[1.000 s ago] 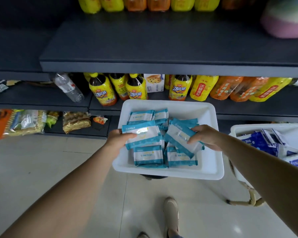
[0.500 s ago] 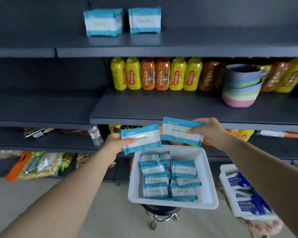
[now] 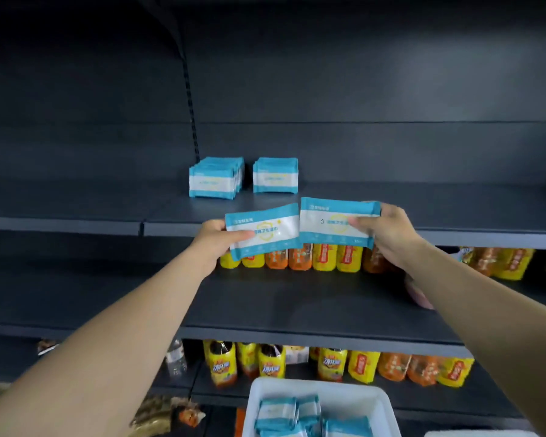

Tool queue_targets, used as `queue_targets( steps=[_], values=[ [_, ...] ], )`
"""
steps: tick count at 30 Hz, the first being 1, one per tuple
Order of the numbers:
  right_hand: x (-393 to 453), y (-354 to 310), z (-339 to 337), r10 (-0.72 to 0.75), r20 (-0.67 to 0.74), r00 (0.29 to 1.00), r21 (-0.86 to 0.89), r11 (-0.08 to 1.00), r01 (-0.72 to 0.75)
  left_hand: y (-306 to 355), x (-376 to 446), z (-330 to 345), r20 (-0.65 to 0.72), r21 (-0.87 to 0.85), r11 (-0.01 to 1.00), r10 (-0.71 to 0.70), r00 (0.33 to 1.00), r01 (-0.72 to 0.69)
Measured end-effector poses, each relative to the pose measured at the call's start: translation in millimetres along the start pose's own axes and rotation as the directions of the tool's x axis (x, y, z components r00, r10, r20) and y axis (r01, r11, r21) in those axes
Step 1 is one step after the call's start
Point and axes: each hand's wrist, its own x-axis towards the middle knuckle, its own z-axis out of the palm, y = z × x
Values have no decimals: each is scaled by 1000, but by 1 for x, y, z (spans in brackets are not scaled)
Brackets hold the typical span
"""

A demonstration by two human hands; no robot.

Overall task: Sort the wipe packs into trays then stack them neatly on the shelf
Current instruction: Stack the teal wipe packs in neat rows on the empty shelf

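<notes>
Both hands carrying a wipe pack each up to the top shelf (image 3: pixel 423 209).
Left hand (image 3: pixel 213 238) pinches left pack (image 3: pixel 262 230), right hand (image 3: pixel 388 230) pinches right pack (image 3: pixel 336 220), both at the shelf's front edge; best set upright, flush beside the two stacks (image 3: pixel 275 175) standing further back.

Partly hidden and cropped items on a shop shelf

The white tray (image 3: pixel 319 386) is cut off by the bottom edge; 2 held wipe packs (image 3: pixel 334 222) hide the bottle tops (image 3: pixel 322 257); label text is blurred.
</notes>
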Motion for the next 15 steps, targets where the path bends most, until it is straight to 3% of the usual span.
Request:
queue_targets(
  steps=[8, 15],
  values=[
    [96, -23, 14, -38, 46, 998, 30, 999, 37, 39, 84, 8, -41, 6, 998, 58, 997, -58],
    [169, 0, 22, -51, 52, 997, 96, 994, 46, 41, 156, 20, -38, 33, 998, 57, 998, -56]
  ],
)
